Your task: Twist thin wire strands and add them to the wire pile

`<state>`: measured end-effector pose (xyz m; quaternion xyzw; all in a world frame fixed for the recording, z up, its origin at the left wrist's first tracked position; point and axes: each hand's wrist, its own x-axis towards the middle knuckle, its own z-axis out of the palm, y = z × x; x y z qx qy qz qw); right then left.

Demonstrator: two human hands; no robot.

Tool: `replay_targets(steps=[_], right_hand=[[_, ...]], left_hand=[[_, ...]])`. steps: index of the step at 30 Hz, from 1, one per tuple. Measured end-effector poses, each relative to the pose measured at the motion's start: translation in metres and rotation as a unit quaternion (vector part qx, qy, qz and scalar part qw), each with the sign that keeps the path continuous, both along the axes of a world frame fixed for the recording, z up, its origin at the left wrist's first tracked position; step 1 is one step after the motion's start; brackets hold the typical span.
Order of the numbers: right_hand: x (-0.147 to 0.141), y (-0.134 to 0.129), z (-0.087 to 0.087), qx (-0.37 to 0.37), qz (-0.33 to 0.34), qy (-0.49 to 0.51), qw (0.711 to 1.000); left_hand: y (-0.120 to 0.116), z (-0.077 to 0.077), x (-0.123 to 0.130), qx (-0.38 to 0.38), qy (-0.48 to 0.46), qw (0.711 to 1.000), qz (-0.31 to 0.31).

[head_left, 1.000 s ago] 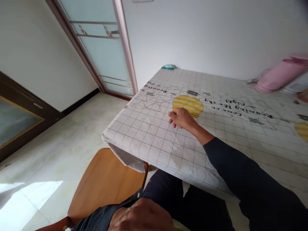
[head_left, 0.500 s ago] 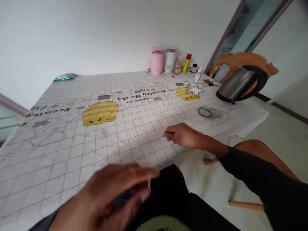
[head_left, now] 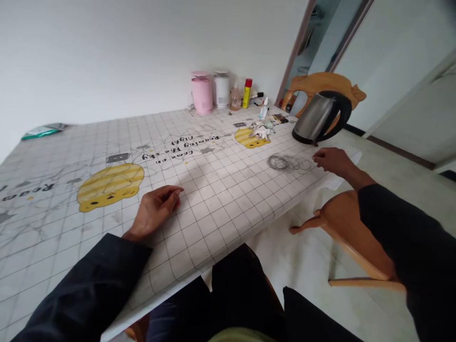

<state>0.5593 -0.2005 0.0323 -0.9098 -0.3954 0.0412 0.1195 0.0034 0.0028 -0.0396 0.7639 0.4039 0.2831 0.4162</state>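
My left hand [head_left: 156, 209] rests on the tablecloth [head_left: 221, 190] beside a printed yellow bear. Its fingers are curled and the thumb presses against the forefinger; anything pinched there is too small to make out. Over the table's right end, my right hand [head_left: 333, 160] has its fingers drawn together, close to the loose right side of a tangled coil of thin grey wire [head_left: 281, 162]. Whether a strand is between those fingertips cannot be seen. A steel kettle [head_left: 313, 116] with a black handle stands just behind that hand.
Crumpled white gloves [head_left: 261, 129] lie behind the coil. Along the wall stand a pink canister [head_left: 202, 95], a white one [head_left: 222, 90], a yellow can with a red cap [head_left: 247, 93] and small bottles. A green packet [head_left: 44, 130] lies far left. Wooden chairs [head_left: 356, 232] stand at the right.
The view has swung right. My left hand has gone from a blurred, part-open shape near the camera to curled on the tablecloth. My right hand has moved right, to beside the wire coil.
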Motion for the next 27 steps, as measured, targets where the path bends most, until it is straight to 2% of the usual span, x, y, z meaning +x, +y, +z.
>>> replay_targets(steps=[5,9,15,20,27], right_hand=[[-0.015,0.050,-0.017,0.016,0.096,-0.061,0.993],[-0.020,0.075,-0.016,-0.029,0.101,-0.053,0.993],[-0.021,0.075,-0.014,-0.012,0.077,-0.052,0.996],[-0.026,0.074,-0.015,-0.016,0.108,-0.047,0.993],[-0.022,0.060,0.010,0.088,0.071,0.062,0.992]], left_hand=[[-0.008,0.003,-0.002,0.025,0.030,0.999,0.005],[-0.011,0.008,-0.001,0.064,0.060,0.996,-0.015],[-0.013,0.009,-0.002,0.099,0.084,0.991,-0.032],[-0.014,0.009,-0.002,0.124,0.108,0.986,-0.042],[-0.014,0.012,-0.001,0.137,0.119,0.982,-0.047]])
